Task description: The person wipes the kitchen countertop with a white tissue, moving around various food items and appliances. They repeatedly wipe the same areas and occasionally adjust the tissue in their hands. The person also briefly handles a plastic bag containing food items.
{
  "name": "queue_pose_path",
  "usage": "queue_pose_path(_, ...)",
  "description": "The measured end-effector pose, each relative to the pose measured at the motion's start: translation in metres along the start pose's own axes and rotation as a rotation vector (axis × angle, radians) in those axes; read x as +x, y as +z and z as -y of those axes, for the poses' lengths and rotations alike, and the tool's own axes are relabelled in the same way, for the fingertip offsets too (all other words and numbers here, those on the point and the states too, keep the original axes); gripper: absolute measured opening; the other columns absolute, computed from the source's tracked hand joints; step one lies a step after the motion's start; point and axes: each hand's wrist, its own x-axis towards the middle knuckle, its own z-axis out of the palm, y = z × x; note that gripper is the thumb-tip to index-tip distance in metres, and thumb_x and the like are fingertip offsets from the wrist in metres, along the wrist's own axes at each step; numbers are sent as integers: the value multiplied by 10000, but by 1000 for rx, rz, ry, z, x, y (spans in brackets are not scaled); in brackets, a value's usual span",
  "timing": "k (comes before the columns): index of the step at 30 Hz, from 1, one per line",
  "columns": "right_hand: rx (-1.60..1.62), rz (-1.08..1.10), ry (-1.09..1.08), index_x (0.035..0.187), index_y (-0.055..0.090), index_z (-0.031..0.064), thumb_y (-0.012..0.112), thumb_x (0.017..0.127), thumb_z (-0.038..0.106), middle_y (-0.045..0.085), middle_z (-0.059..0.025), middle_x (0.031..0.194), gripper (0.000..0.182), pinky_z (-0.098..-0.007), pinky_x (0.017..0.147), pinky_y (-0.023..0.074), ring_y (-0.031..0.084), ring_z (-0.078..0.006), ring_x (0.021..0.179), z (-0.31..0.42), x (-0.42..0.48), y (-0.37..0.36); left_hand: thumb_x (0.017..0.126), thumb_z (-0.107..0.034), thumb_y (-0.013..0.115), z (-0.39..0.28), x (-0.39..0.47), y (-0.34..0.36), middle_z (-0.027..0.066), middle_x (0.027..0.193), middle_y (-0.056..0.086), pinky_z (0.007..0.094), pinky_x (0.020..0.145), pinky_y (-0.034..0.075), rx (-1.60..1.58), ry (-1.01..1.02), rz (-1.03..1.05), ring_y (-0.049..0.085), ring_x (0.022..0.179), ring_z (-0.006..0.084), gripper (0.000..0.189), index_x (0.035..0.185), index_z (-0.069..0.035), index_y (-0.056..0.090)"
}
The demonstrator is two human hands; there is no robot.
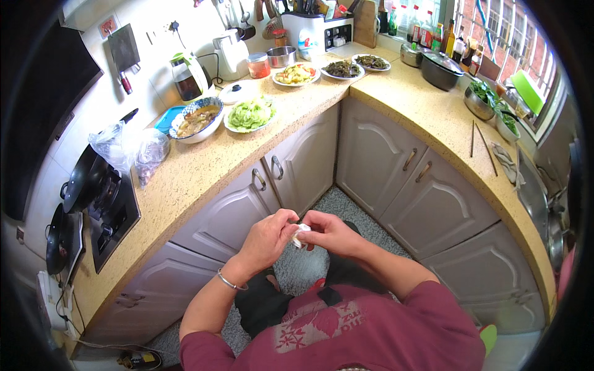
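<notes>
My left hand (270, 236) and my right hand (333, 233) meet in front of my body, above the floor. Between their fingertips is a small white object (300, 235), whitish and crumpled like a garlic bulb or a bit of tissue; the fingers cover much of it, so I cannot tell which. Both hands pinch it, the right thumb lying across its near side. A metal bangle (232, 281) circles my left wrist.
An L-shaped speckled counter (209, 176) wraps around me above grey cabinets (385, 157). Dishes of food stand along it, among them lettuce (250, 114) and a soup bowl (197, 119). A gas stove (116, 222) is at left; a black pot (442, 72) and chopsticks (485, 148) are at right.
</notes>
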Motion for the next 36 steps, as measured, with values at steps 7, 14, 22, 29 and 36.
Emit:
queue_pose_path(7,-897,-654,-391,997,615,61,635,908,85,630,-27,873,95,-258,635,472,575,-79,722,83,-27,-136,935,-148,672,55,5,-95,160,1039,634,448,941,483,600,59,-263,599,1019,336,231,1142,-52,638)
queue_pose_path(14,-823,-671,-228,1017,649,54,650,926,73,655,-41,864,93,-278,713,523,633,-133,791,115,-24,-218,840,-452,782,110,-32,-165,193,1535,418,501,1176,297,922,-248,-146,368,1438,380,897,1548,-81,376)
queue_pose_path(22,-1018,-588,-411,1052,661,40,672,906,71,711,-161,996,149,-384,826,553,710,-306,955,112,109,-166,814,-422,802,132,-49,-154,143,1548,444,475,1172,321,1019,-255,-180,389,1452,334,850,1526,-141,431)
queue_pose_path(29,-1267,-656,-373,1003,668,64,650,881,108,712,-166,1025,130,-454,855,534,682,-355,990,109,236,-200,784,-409,826,132,-44,-148,124,1506,505,460,1137,383,1065,-227,-255,472,1395,324,826,1487,-141,485)
queue_pose_path(36,-1527,-833,-389,949,707,82,622,855,81,700,-146,1008,126,-457,916,507,644,-357,1033,81,283,-224,773,-400,833,133,-42,-147,126,1498,514,461,1128,396,1071,-224,-263,489,1380,326,827,1477,-128,495)
